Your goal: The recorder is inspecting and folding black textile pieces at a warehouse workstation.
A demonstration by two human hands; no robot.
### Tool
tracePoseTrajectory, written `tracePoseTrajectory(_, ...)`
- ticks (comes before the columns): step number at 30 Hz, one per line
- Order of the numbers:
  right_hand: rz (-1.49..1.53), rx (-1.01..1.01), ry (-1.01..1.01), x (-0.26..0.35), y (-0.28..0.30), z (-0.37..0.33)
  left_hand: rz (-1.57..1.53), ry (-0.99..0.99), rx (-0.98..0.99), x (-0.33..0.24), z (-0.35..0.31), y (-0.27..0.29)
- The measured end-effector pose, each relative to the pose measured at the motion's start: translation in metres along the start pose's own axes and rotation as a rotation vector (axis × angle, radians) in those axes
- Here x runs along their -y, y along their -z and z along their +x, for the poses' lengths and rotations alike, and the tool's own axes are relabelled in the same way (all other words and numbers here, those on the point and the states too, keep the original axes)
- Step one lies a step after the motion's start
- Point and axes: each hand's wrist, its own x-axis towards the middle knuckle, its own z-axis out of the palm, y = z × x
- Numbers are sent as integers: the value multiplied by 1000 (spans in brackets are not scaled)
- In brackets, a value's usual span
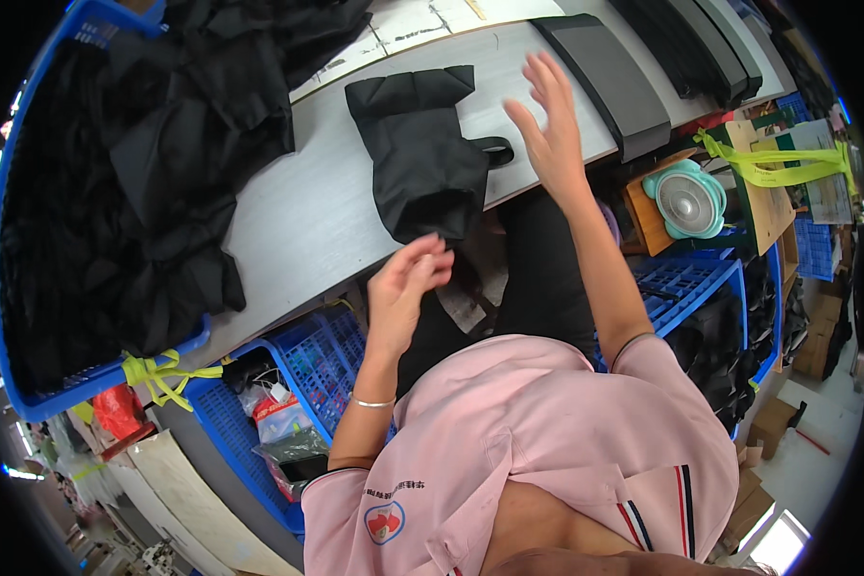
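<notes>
The left hand point(408, 288), loosely bent and holding nothing I can see, hovers at the near edge of one black cloth bag point(422, 144); whether its fingertips touch, I can't tell. The right hand point(552, 125) is empty, fingers spread, just right of the bag and its one side loop point(495, 150). The bag lies on a pale grey worktop point(302, 211). Over to the left, one big blue basket point(31, 408) overflows with black cloth point(163, 144); to the right lie at least three dark panels point(605, 82). Beyond the worktop's near edge stands one teal fan point(686, 200).
</notes>
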Motion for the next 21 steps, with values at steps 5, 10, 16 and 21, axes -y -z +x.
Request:
tracePoseTrajectory(5,230,309,-690,-9,48,-88,47,-254,-339,-20,16,36)
tracePoseTrajectory(10,630,311,-926,1,4,-99,-147,-178,-151,-36,72,17)
tracePoseTrajectory(16,812,336,-921,3,-9,-75,-497,79,256,-23,96,20)
tracePoseTrajectory(21,659,317,-720,-11,-16,-82,-667,167,424,-13,99,18)
